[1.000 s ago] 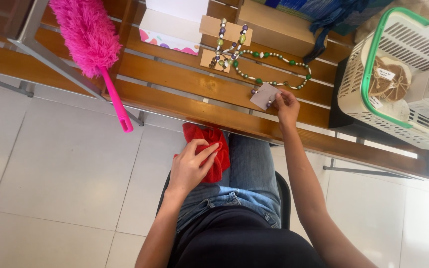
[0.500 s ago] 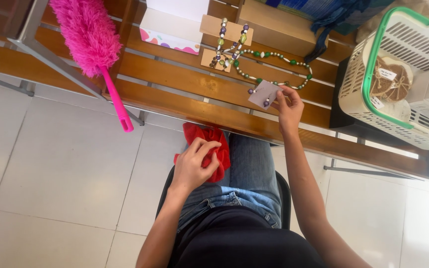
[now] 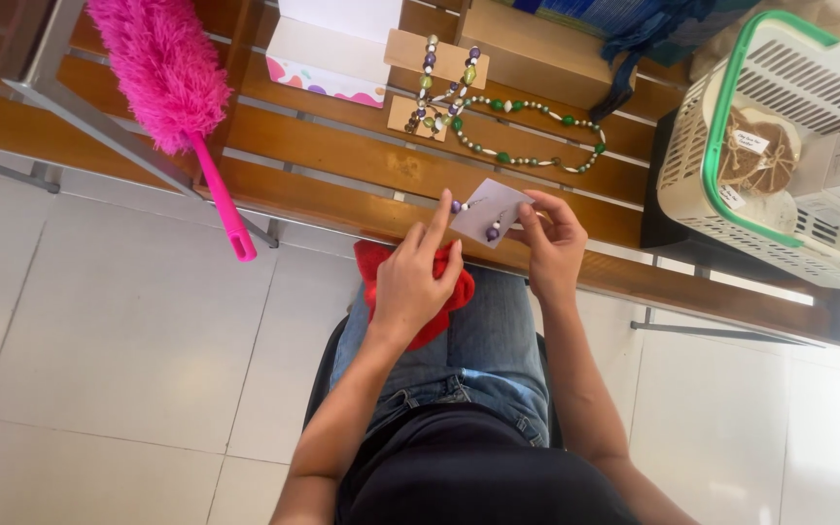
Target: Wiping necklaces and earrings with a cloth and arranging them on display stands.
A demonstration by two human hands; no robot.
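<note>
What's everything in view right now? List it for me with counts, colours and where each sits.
earring card: 1, pale with purple beads, pinched in right hand above bench edge
red cloth: 1, red, on the lap under left hand
feather duster: 1, pink, lying across bench at left
bead necklace: 1, green and white, on bench slats
beaded cards: 2, tan, beside the necklace
box: 1, white with coloured spots, on bench
basket: 1, white with green rim, at right, holding packaged items
bench: 1, brown wood
left hand: 1, forefinger touching the card
right hand: 1, fingers gripping the card
</note>
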